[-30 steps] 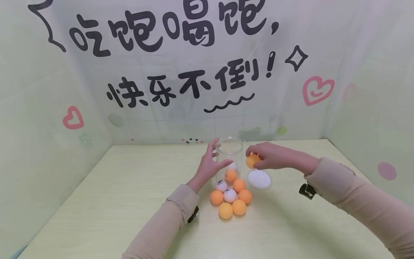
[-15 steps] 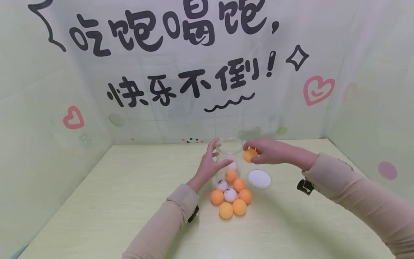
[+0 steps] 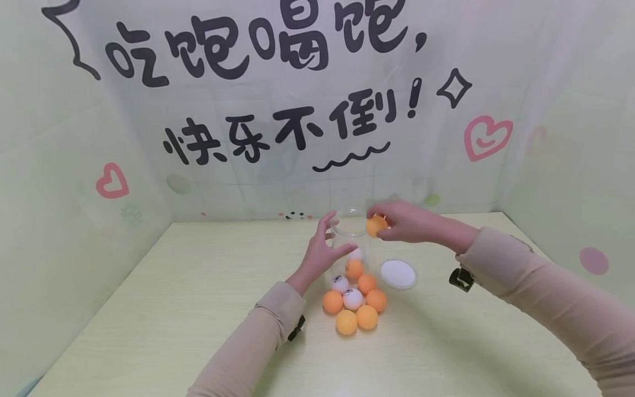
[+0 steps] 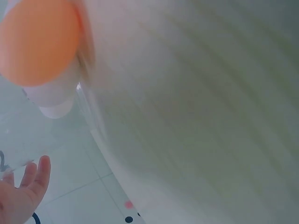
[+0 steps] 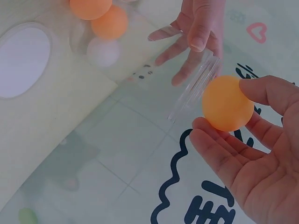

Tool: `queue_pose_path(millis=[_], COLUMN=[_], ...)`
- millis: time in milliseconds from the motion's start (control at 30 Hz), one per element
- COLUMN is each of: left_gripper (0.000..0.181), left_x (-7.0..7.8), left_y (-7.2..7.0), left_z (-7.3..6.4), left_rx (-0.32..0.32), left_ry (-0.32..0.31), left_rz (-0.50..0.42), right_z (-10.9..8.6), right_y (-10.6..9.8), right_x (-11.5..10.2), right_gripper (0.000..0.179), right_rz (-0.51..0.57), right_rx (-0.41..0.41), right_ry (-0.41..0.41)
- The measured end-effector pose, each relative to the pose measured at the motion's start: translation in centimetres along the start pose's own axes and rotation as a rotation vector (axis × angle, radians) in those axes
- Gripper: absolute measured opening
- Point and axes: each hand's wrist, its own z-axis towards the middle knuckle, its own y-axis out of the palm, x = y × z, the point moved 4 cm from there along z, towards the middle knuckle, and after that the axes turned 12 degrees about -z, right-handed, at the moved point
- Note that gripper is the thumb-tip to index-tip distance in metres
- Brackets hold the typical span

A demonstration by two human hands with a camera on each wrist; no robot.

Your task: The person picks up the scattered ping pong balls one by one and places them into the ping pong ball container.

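Past a cluster of balls (image 3: 367, 317) and a white lid (image 3: 398, 274) on the table (image 3: 198, 286), the left hand (image 3: 319, 252) wraps thumb and fingers around a clear jar (image 3: 365, 242) and the right hand (image 3: 408, 221) pinches an orange ball (image 3: 375, 226) beside its top.

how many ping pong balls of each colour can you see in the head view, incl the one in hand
Orange balls: 7, counting the one held by the right hand
White balls: 3
Total: 10 in view; more could be hidden behind these.
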Motion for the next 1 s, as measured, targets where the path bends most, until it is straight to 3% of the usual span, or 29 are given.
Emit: queue_pose_path(millis=[333,1000], left_gripper=[0.084,0.085], left_x=[-0.1,-0.2], left_y=[-0.1,-0.1], left_z=[0.1,0.0], left_rx=[0.004,-0.001], left_ry=[0.009,0.011], left_rz=[0.01,0.004], right_z=[1.2,3.2], right_y=[0.0,0.3], right_x=[-0.3,-0.8], right_gripper=[0.029,0.032], right_rz=[-0.041,-0.119], right_rx=[0.048,-0.012], right_ry=[-0.03,-0.025])
